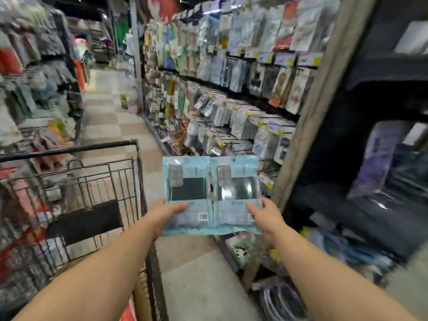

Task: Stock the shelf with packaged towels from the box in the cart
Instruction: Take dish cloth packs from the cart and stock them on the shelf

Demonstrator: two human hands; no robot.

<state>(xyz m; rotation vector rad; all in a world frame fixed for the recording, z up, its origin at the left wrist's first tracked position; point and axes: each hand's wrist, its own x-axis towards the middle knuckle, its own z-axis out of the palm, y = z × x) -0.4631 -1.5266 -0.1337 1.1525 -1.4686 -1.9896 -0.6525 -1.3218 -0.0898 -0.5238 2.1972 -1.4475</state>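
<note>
Hands hold 2 flat, glossy plastic towel packs side by side above the aisle floor: left hand [165, 215] closed on the left towel pack [187, 193], right hand [266, 216] closed on the right towel pack [236, 193], between the black wire cart [129, 181] and the dark shelf [347, 205]

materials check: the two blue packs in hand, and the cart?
Left pack and right pack: glossy plastic film by the look, with glare streaks and a clear window over dark contents, probably fabric. Left hand and right hand each grip a bottom edge. Cart: thin dark wire grid and tube rim, likely coated metal.
</note>
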